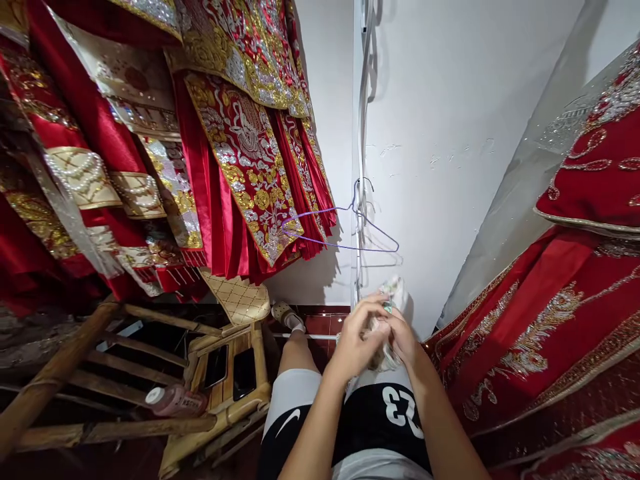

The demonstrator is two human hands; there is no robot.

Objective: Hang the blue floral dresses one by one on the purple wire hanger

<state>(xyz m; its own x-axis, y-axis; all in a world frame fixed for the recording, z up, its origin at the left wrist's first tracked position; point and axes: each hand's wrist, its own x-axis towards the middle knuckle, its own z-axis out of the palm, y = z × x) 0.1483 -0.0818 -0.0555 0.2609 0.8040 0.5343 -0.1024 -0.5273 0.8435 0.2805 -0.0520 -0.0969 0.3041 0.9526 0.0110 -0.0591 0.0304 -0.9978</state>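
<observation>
While 2 hands [357,339] hold 1 wht bundle [397,292], 1 hanger [353,205] (purple) hangs.

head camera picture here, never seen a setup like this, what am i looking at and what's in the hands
There's no machine here: one camera worn on a person's head looks forward and down, so you see their own lap. The left hand and right hand together hold a pale, cloth-like bundle; its details are blurred. Ahead, a purple hanger hangs by the wall. To the left, two dark, phone-like devices lie on a bamboo chair, near a pinkish bottle. Ornate red garments show on both sides.
</observation>
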